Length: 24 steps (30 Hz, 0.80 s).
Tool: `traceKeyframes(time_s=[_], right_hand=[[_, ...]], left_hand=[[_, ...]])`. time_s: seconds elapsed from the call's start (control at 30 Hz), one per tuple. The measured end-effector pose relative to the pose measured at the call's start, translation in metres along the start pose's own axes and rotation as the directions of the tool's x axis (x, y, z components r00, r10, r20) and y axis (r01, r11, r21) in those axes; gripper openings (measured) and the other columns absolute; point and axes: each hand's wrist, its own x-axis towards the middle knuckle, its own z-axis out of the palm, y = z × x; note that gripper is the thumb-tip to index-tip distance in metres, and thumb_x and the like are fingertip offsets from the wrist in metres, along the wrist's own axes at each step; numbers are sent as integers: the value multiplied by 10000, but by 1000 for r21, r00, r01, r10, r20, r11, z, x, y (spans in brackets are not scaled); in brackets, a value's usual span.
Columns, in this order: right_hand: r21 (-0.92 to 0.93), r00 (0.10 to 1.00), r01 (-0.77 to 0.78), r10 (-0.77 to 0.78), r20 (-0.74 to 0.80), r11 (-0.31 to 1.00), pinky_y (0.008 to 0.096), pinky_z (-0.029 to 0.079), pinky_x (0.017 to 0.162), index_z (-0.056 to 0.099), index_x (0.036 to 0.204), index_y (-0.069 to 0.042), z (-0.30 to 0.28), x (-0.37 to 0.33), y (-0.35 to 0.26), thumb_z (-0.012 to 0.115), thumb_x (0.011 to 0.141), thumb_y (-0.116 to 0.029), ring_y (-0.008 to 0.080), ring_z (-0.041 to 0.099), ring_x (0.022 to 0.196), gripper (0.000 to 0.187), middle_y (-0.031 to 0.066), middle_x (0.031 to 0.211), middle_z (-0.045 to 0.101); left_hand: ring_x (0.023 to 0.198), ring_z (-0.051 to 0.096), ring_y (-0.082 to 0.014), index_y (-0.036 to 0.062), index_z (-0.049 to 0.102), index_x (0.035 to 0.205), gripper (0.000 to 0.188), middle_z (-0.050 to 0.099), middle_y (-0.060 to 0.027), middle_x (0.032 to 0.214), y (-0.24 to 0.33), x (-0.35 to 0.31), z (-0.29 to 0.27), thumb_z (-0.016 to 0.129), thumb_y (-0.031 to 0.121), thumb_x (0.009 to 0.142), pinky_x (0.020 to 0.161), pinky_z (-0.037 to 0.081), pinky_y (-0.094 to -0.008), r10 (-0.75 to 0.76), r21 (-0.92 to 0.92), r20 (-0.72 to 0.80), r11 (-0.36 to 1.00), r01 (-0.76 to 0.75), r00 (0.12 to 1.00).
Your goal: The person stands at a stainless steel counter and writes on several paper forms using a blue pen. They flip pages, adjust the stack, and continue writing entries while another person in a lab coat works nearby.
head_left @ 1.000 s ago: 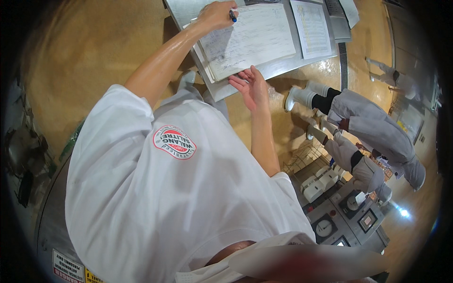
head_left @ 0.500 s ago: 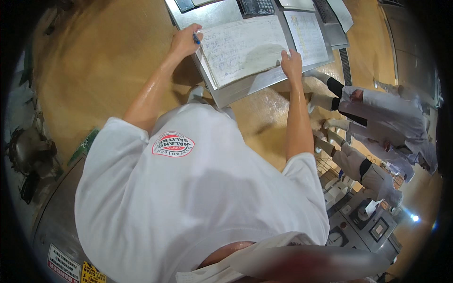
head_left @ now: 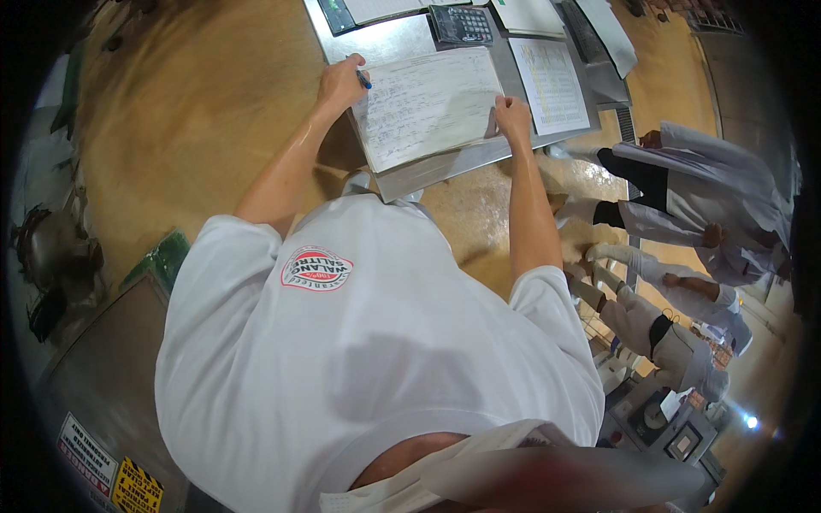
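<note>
A thick stack of handwritten sheets (head_left: pixel 428 103), like a logbook, lies at the near edge of a metal table (head_left: pixel 410 181). My left hand (head_left: pixel 340 84) is closed at its left edge, with a blue pen (head_left: pixel 363 80) sticking out between the fingers. At the right edge, my right hand (head_left: pixel 513 118) pinches the sheets between thumb and fingers. Just beyond the stack sits a black calculator (head_left: pixel 461 26). A printed sheet with yellow marks (head_left: pixel 549 85) lies to the right of my right hand.
More papers (head_left: pixel 528 15) and a dark flat object (head_left: pixel 336 14) rest toward the table's far side. Several people in white (head_left: pixel 710 201) stand to the right on the tan floor (head_left: pixel 197 103). Grey machines with dials (head_left: pixel 663 427) are at lower right; a metal cabinet (head_left: pixel 111 359) stands at lower left.
The stack and my right hand have shifted left, widening the gap to the printed sheet. The view has shifted a little, and the people at right have changed posture. Both hands keep their hold.
</note>
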Motion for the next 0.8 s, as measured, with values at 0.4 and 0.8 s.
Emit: traceKeyframes(time_s=[0.4, 0.8], right_hand=[[-294, 861, 507, -493, 128, 810, 575, 410, 1055, 292, 1593, -163, -35, -92, 3, 932, 586, -523, 479, 437, 1342, 1246, 290, 1529, 369], [876, 874, -474, 163, 457, 84, 327, 604, 808, 376, 1440, 143, 37, -197, -46, 676, 963, -145, 214, 676, 963, 633, 162, 1124, 643]], left_hand=[[965, 641, -411, 51, 648, 1208, 347, 677, -227, 948, 52, 21, -6, 698, 210, 904, 885, 520, -490, 289, -32, 103, 957, -287, 952], [1137, 600, -441, 14, 609, 1099, 317, 662, -233, 1088, 53, 12, 35, 694, 249, 904, 1018, 448, -556, 525, 67, 106, 843, -533, 844]])
